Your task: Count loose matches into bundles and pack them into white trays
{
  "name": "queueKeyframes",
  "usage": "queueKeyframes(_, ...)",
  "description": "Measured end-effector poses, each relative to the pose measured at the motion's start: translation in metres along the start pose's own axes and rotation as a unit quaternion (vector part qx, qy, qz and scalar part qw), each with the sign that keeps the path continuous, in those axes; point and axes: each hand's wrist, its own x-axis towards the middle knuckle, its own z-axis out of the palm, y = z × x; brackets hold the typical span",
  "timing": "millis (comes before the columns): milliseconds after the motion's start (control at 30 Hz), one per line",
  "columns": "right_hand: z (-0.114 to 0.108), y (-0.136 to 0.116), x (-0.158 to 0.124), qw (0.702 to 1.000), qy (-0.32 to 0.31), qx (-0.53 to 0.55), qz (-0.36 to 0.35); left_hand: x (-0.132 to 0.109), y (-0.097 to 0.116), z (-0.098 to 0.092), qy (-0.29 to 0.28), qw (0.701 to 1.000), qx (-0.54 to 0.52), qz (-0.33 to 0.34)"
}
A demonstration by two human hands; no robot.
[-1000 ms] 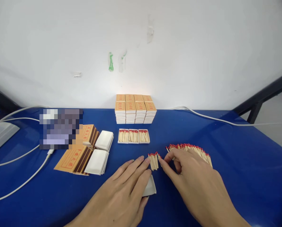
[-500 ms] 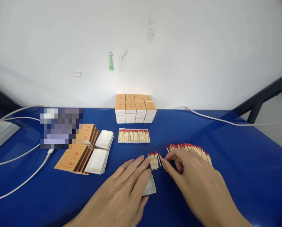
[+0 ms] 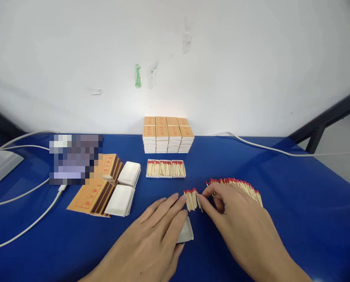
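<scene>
Soft light brightens the wall [image 3: 236,66]; pixelation hides a patch [image 3: 75,160] at left.

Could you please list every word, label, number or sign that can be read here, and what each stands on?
None can be quoted with certainty.
Orange sleeves: red characters, too blurred to read.
Stacked matchboxes: red characters on top, too small to read.
Pixelated object: nothing legible.
Tray and row of matches: no lettering visible.

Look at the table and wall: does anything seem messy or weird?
Yes: a green scrap and a pale, torn-looking patch mark the mostly plain white wall. The near orange cardboard pieces also lean in a slant, while the matchboxes behind are stacked neatly.
</scene>
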Motion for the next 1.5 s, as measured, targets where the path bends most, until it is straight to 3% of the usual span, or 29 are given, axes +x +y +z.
queueKeyframes(233, 0.005, 0.006, 0.001, 0.996, 0.021, 0.061, -0.059, -0.001, -0.001, 0.000, 0.002, 1.000, 0.002, -0.003)
queueKeyframes(533, 0.007, 0.006, -0.004, 0.995, 0.009, 0.066, -0.069, 0.001, 0.000, -0.001, 0.000, 1.000, 0.009, 0.002)
queueKeyframes(1133, 0.003, 0.011, -0.010, 0.997, 0.042, 0.063, -0.009, 0.001, 0.000, 0.001, -0.005, 1.000, 0.008, 0.000)
queueKeyframes(1500, 0.000, 0.006, -0.013, 0.999, 0.017, 0.038, -0.007, 0.000, 0.000, 0.000, 0.001, 1.000, 0.008, -0.002)
